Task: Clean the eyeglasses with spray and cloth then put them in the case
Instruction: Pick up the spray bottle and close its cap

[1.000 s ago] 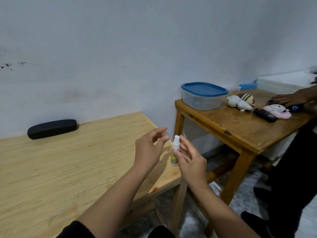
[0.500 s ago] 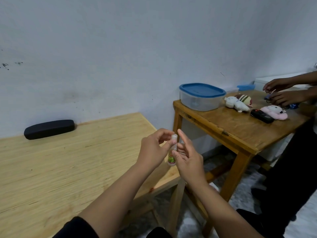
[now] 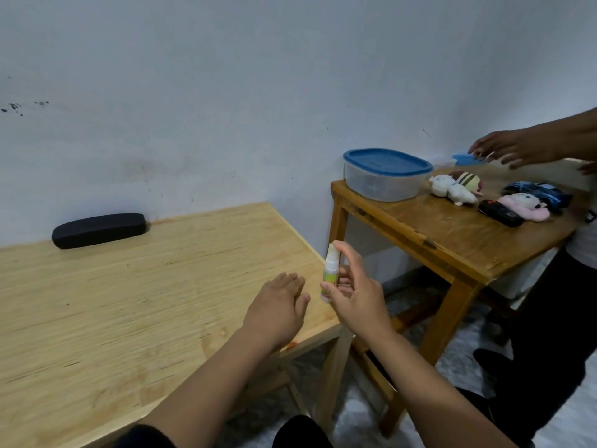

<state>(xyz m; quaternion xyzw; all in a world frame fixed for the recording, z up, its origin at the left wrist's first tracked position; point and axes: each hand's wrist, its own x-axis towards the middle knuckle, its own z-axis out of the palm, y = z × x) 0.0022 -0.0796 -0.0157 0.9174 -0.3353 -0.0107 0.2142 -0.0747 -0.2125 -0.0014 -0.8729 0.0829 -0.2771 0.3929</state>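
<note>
My right hand holds a small white spray bottle with a green label upright over the right corner of the light wooden table. Its forefinger rests on the nozzle top. My left hand hovers flat and open just left of the bottle, palm down over the table, holding nothing. A black eyeglasses case lies shut at the table's far edge against the wall. No eyeglasses or cloth are in view.
A darker wooden table stands to the right with a blue-lidded plastic container, soft toys, a black device and a blue toy car. Another person's hand reaches over it. A gap of floor separates the tables.
My left hand has let go of the bottle's top and dropped to the table, open. The right hand keeps the bottle. The other person's hands have lifted from the toys.
</note>
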